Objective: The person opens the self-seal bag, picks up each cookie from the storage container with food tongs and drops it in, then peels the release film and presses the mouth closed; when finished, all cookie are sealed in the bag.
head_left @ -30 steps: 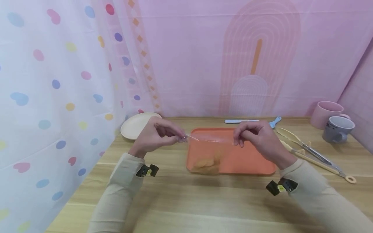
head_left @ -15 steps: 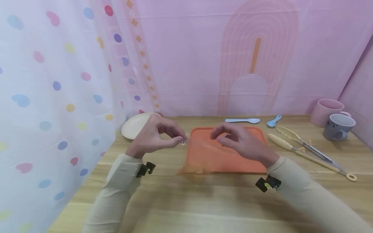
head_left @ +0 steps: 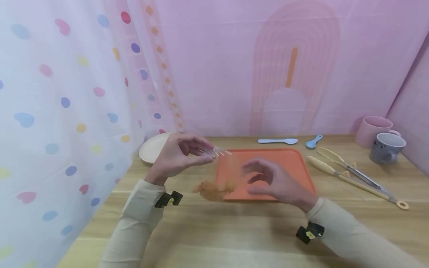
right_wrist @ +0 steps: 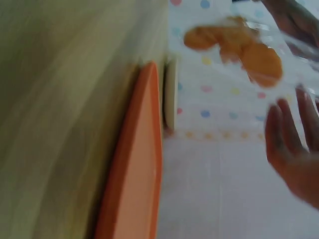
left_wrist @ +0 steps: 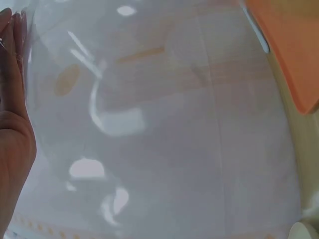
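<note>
A clear plastic bag [head_left: 225,169] hangs from my left hand [head_left: 175,158], which pinches its gathered top between thumb and fingers. At the bag's bottom lie several rounded orange-brown food pieces [head_left: 212,190]; what kind they are I cannot tell. Shiny film of the bag [left_wrist: 117,122] spreads across the left wrist view. My right hand [head_left: 273,182] is right of the bag with fingers apart and bent a little, holding nothing. In the right wrist view, the orange-brown pieces [right_wrist: 261,64] hang beyond the right fingers. Below the hands lies an orange tray [head_left: 281,158] on the wooden table.
A cream plate [head_left: 152,149] stands at the back left, partly behind my left hand. Two light blue spoons, a long one [head_left: 277,141] and a short one [head_left: 313,142], lie behind the tray. To the right are cream-tipped tongs [head_left: 352,176], a pink mug [head_left: 370,130] and a grey mug [head_left: 388,147].
My right hand has let go of the bag's right top edge and moved left. The bag's top has bunched up in my left hand, and its contents have swung left.
</note>
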Tool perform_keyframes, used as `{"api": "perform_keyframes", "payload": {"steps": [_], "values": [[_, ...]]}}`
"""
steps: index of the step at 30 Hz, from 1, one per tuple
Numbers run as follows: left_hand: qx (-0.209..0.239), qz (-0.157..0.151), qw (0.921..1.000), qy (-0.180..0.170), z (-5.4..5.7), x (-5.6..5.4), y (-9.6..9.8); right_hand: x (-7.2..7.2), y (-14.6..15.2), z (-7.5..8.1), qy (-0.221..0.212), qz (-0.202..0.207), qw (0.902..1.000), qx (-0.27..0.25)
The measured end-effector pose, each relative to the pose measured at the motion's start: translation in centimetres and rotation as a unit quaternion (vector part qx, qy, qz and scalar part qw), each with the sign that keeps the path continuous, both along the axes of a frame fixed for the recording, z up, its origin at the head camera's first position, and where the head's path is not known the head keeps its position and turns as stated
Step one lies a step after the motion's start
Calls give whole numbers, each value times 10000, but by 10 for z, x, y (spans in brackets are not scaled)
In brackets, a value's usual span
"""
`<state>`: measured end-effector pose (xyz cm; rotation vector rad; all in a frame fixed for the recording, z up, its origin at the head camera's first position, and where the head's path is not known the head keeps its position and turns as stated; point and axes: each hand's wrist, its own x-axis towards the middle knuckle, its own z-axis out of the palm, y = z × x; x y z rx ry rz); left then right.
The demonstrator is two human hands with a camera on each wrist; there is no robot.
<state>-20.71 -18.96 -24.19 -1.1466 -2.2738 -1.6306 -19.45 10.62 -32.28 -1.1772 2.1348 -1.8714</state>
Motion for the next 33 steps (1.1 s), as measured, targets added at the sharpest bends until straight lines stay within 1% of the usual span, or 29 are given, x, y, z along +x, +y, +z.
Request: {"api": "perform_keyframes", "payload": {"steps": [2,4,5,8,11,13,15,18,20,22,24,26,30,33], "values": [[8,40,10000,-50,1,0,-1,1,-11,0,-93,-814,9966,85],[6,67,9999,-83,0,0,-2,0,-16,0,-129,-1385,9903,1],[-17,87,9999,-64,0,1,-3,-1,-15,1,-71,-1596,9871,-41],[-27,53,10000,-69,-1,1,-5,-2,-7,7,261,-2009,9792,-83],[63,-89,9999,-132,-3,1,-4,-1,3,15,393,-2169,9751,-255],[287,-230,9991,-206,-4,0,-2,-1,6,20,384,-2019,9773,-509],[600,-393,9971,-265,-6,-1,-1,-2,9,23,346,-1633,9822,-857],[1006,-583,9928,-305,-7,-2,1,-5,14,27,509,-971,9850,-1335],[1124,-670,9909,-302,-8,-3,2,-7,17,30,637,-525,9845,-1547],[1152,-719,9904,-275,-8,-3,2,-8,20,34,771,-171,9835,-1627],[1175,-845,9892,-240,-7,-4,3,-9,23,38,852,96,9840,-1563],[1155,-902,9891,-143,-6,-3,4,-8,26,42,927,210,9861,-1364],[1010,-905,9907,141,-2,0,5,-5,33,51,1073,273,9908,-773],[938,-916,9910,268,0,3,6,-4,38,56,1403,217,9893,-327]]}}
